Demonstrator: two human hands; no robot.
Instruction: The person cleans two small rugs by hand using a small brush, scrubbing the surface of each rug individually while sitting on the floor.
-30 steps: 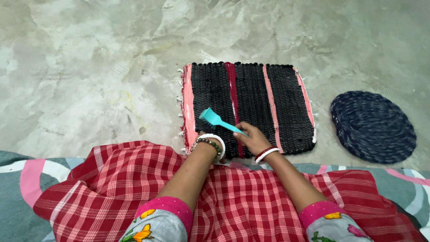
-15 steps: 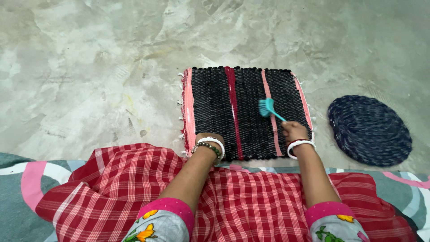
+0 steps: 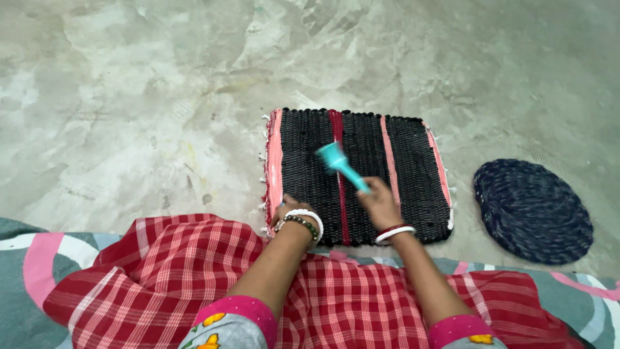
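A square woven mat (image 3: 413,174), black with pink and red stripes, lies flat on the concrete floor in front of me. My right hand (image 3: 380,201) grips the handle of a small turquoise brush (image 3: 340,164), whose head sits over the mat's red middle stripe. My left hand (image 3: 289,210) presses down on the mat's near left corner, fingers flat on the weave. Both wrists wear bangles.
A round dark blue woven mat (image 3: 533,201) lies on the floor to the right of the square one. A red checked cloth (image 3: 161,278) covers my lap, over a grey and pink patterned sheet (image 3: 26,265). Bare concrete floor (image 3: 129,97) stretches to the left and beyond.
My right hand has swept the brush from the mat's left part to its right stripe, then back to the middle red stripe. My left hand stays on the near left corner.
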